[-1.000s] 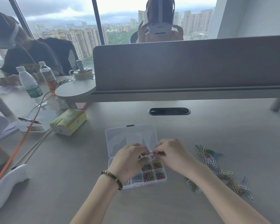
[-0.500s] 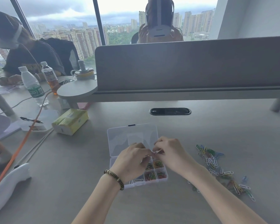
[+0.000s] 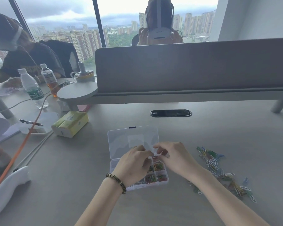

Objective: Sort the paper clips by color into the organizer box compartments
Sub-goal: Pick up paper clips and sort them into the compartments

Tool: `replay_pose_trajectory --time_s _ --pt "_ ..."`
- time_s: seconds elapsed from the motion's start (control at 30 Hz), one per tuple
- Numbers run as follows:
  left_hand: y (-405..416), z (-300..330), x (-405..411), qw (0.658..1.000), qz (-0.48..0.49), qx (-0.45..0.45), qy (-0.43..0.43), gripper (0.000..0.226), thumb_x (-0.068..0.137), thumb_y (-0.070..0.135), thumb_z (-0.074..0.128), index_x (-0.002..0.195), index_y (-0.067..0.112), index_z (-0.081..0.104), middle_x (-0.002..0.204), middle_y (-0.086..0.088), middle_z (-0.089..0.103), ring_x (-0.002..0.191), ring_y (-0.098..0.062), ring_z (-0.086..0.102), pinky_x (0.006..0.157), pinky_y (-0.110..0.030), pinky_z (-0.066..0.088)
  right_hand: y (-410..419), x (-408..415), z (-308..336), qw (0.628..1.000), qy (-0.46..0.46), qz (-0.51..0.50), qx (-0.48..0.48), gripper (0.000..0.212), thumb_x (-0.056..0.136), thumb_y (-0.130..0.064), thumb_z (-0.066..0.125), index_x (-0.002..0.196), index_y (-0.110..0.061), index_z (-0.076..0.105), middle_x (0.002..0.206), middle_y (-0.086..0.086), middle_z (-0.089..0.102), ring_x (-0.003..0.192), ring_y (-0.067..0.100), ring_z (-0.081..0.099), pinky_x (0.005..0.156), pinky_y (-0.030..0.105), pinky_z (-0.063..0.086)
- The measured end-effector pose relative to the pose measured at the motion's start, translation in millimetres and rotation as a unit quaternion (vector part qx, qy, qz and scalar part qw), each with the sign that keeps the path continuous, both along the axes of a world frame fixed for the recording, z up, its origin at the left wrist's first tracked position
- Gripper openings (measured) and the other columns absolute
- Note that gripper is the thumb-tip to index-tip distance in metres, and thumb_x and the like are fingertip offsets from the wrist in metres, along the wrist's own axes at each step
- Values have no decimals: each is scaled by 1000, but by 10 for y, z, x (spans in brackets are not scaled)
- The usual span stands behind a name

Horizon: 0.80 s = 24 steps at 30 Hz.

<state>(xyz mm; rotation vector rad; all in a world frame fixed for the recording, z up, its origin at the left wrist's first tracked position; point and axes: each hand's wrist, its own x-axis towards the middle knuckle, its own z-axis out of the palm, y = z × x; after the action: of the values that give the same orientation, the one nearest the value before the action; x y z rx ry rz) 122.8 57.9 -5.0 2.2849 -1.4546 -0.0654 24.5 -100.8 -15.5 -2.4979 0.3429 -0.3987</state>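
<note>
organizer box lies open on the worktop, clear lid folded back on its far side. i take the box as my landmark. both hands meet over its far row of compartments: left hand comes in from its near-left, beaded bracelet on the wrist; right hand from its near-right. fingers of both hands are curled, tips drawn together, pinching a small pale paper clip between the two hands, held just above the box. i cannot tell whether the clip is single or linked to another. compartments at the right and near side of the box hold coloured clips, roughly grouped; the left hand hides several cells. loose pile of mixed clips lies on the worktop to the right of the box, apart from it. yellow tissue pack sits far-left of the box, water bottle beyond that
</note>
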Motion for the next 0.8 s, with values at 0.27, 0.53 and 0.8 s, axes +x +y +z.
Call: replay_pose_trajectory --time_s 0.27,0.53,0.8 --pt "14 5 -16 999 -34 -7 -41 26 94 21 51 108 31 70 88 1 57 84 -20 54 62 -26 38 12 -91 38 998 9 -5 -59 35 90 -23 63 124 -33 60 95 -14 69 88 6 62 80 33 55" --pt "1 50 -4 998 -49 33 -19 45 88 7 47 114 37 67 89 3 52 84 -16 47 65 -25 35 92 -166 154 992 40 38 -111 39 93 -18 49 127 -38 54 100 2 63 92 19 63 77 35 51" --pt "63 56 -44 998 -50 -10 -43 38 86 10 49 109 33 69 85 8 54 85 -18 55 62 -24 37 100 -186 89 993 40 45 -105 39 91 -20 47 125 -38 52 96 1 65 93 21 60 76 36 51"
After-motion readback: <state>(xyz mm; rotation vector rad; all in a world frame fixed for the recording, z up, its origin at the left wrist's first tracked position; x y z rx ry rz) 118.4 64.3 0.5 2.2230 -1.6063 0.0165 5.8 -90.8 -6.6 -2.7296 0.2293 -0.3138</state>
